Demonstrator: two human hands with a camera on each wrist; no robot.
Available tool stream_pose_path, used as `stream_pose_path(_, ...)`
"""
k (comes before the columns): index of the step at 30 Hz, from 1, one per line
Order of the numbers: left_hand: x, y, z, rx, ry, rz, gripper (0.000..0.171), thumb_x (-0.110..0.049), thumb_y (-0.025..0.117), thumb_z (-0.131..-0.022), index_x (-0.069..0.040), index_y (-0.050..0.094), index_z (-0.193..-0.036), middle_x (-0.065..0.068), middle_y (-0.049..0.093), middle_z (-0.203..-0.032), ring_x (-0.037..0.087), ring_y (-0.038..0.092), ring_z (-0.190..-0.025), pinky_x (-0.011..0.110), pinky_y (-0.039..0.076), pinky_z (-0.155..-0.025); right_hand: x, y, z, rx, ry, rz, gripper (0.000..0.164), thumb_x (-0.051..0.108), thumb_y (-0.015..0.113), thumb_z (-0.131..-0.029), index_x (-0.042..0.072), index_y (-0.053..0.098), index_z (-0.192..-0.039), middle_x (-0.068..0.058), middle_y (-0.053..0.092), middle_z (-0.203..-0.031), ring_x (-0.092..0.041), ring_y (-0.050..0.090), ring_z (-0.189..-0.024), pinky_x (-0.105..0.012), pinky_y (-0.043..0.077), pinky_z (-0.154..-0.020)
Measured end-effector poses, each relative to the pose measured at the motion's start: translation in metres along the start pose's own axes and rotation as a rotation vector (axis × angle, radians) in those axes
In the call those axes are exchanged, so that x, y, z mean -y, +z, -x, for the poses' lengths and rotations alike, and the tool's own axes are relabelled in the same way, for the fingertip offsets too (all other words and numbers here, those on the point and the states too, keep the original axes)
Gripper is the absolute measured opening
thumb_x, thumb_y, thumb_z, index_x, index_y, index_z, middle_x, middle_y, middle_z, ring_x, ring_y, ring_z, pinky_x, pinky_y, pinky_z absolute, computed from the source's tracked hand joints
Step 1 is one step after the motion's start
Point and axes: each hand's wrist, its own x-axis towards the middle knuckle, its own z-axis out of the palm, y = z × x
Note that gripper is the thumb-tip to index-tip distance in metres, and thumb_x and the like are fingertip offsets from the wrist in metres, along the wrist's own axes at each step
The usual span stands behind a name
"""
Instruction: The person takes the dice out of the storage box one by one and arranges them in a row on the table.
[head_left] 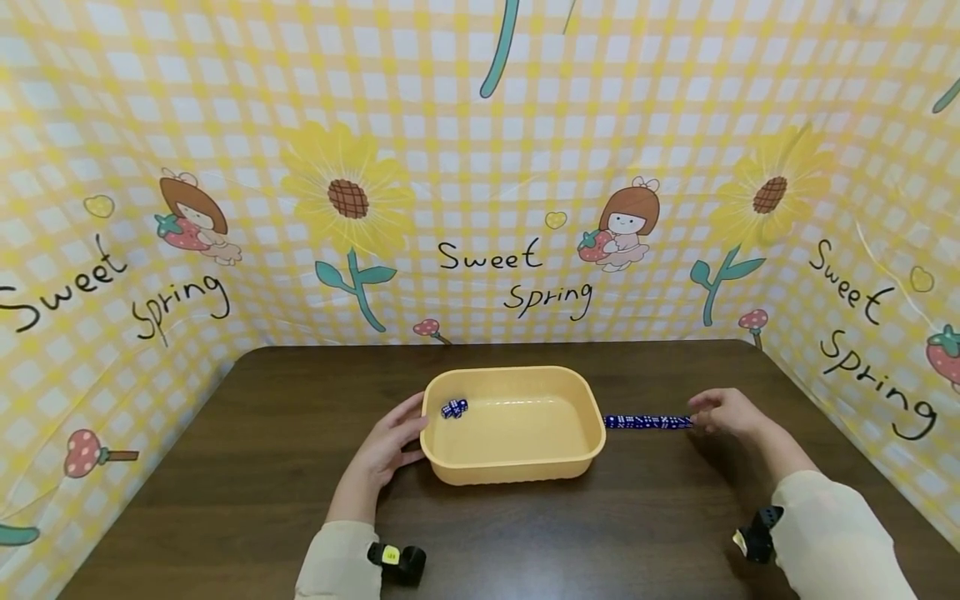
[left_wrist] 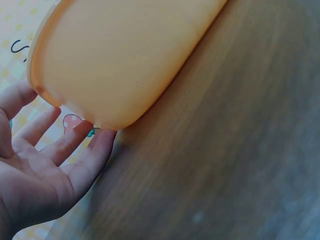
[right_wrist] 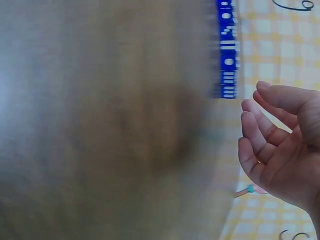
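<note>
A shallow yellow plastic bin (head_left: 517, 433) with rounded corners sits on the table, and a few blue dice (head_left: 454, 408) lie inside near its left end. My left hand (head_left: 392, 437) is at that end, its spread fingers touching the outer wall, as the left wrist view also shows. From the bin's right side runs a straight row of blue dice with white pips (head_left: 647, 422). Beside the row's far right end hovers my right hand (head_left: 726, 412), fingers loosely bent and holding nothing. The right wrist view shows a small gap between its fingertips and the last die (right_wrist: 228, 93).
The dark brown wooden table (head_left: 555, 542) meets a yellow checked cloth (head_left: 480, 292) that hangs behind it and along both sides. Each wrist carries a small black camera, one on the left sleeve (head_left: 341, 562) and one on the right sleeve (head_left: 836, 533).
</note>
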Motion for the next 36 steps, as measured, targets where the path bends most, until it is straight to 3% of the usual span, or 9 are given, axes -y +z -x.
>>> stream_pose_path(12,0.000,-0.001,0.001,0.003,-0.004,0.012,0.049,-0.008,0.052,-0.084,-0.014,0.038,-0.130,0.016,0.039,-0.128,0.033,0.045,-0.106,0.045,0.043,-0.072,0.042,-0.022,-0.017,-0.007,-0.019,0.074,0.039,0.014,0.058,-0.081,-0.012,0.048,-0.109,-0.014,0.058,-0.084,-0.024,0.055,-0.067,-0.039,0.045,-0.063)
stream_pose_path(16,-0.001,-0.001,0.001,-0.002,-0.001,0.023,0.049,-0.008,0.053,-0.084,-0.014,0.039,-0.130,0.016,0.040,-0.127,0.033,0.045,-0.105,0.045,0.043,-0.072,0.057,-0.024,-0.023,-0.022,-0.031,0.095,0.039,0.017,0.056,-0.083,-0.010,0.048,-0.111,-0.019,0.056,-0.091,-0.021,0.055,-0.071,-0.036,0.045,-0.063)
stream_pose_path(26,0.001,0.000,0.000,-0.011,0.004,0.019,0.048,-0.007,0.053,-0.084,-0.014,0.040,-0.130,0.016,0.042,-0.126,0.032,0.047,-0.103,0.045,0.043,-0.071,0.091,-0.020,-0.040,-0.060,-0.094,0.035,0.039,0.015,0.054,-0.085,-0.011,0.047,-0.113,-0.024,0.055,-0.099,-0.020,0.056,-0.075,-0.033,0.046,-0.067)
stream_pose_path(36,0.001,-0.001,-0.001,-0.004,0.006,0.007,0.048,-0.009,0.053,-0.084,-0.014,0.039,-0.130,0.015,0.042,-0.125,0.032,0.047,-0.103,0.044,0.043,-0.071,0.132,-0.004,-0.060,-0.087,-0.143,0.069,0.039,0.021,0.055,-0.084,-0.007,0.051,-0.111,-0.022,0.057,-0.096,-0.018,0.056,-0.071,-0.033,0.045,-0.066)
